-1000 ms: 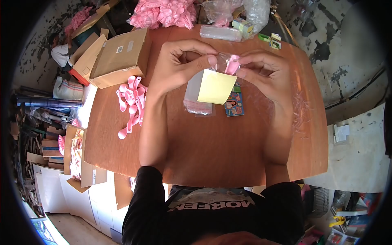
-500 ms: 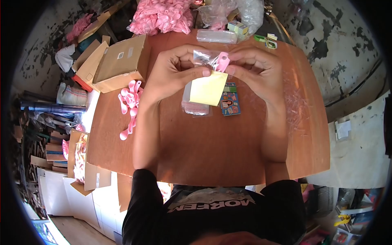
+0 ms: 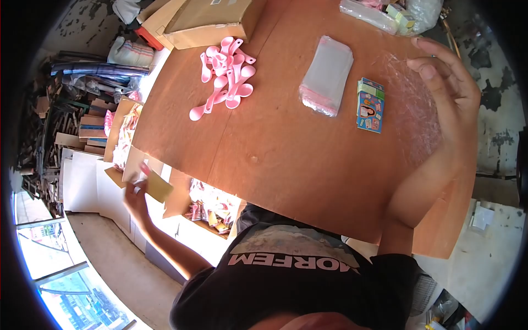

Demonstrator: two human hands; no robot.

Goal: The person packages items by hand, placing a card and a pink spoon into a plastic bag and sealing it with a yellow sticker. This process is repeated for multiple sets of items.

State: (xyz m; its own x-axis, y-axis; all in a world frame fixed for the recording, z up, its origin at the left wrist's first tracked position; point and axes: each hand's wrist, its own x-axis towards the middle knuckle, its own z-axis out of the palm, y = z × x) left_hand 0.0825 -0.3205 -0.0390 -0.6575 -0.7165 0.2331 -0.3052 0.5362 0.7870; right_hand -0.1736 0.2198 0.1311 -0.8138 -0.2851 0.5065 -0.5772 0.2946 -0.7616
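Observation:
Out past the table's left edge, my left hand (image 3: 136,199) holds a small packet (image 3: 158,187) with a yellowish card and a pink piece, slightly blurred. My right hand (image 3: 454,91) is raised over the table's right side, fingers curved and apart, with nothing visible in it. Pink spoons (image 3: 222,71) lie in a loose pile at the upper left of the table (image 3: 275,159). A stack of clear plastic bags (image 3: 328,74) lies near the upper middle. To its right is a small stack of blue printed cards (image 3: 370,110).
A cardboard box (image 3: 212,22) stands at the table's back left. Clear plastic wrapping (image 3: 410,104) lies on the right side. Below the left edge is an open box of filled packets (image 3: 212,206). Plastic-wrapped items (image 3: 368,15) sit at the back.
My left hand has swung down and left, off the table, carrying the packet. My right hand has let go and moved right. The view has shifted, showing more of the left side.

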